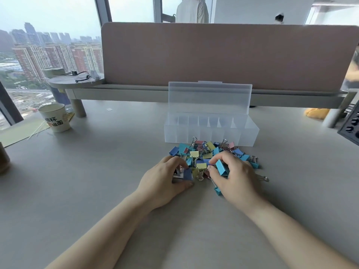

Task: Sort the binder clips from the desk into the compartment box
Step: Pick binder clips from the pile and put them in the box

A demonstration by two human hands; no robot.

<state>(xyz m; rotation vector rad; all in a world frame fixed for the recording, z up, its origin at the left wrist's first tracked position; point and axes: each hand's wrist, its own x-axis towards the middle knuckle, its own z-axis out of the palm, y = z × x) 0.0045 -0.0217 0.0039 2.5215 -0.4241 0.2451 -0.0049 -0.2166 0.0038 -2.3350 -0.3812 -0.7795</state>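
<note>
Grey surface (pixel 97 181) holds a heap of binder clips (pixel 211 152) before the open, seemingly empty compartment box (pixel 211 131). Sorting looks barely begun: left hand (pixel 167 179) fingers grasp a dark blue clip (pixel 187 174), right hand (pixel 235 175) fingers pinch a light blue clip (pixel 222 167); next, each needs carrying to its own compartment.

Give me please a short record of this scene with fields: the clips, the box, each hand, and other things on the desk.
clips: pile of binder clips in blue, light blue, yellow and pink, on the desk in front of the box
box: translucent compartment box, lid open and upright, compartments look empty
left hand: at the pile's near left edge, fingers on a dark blue clip
right hand: holding a light blue clip
other: paper cup at far left
</note>
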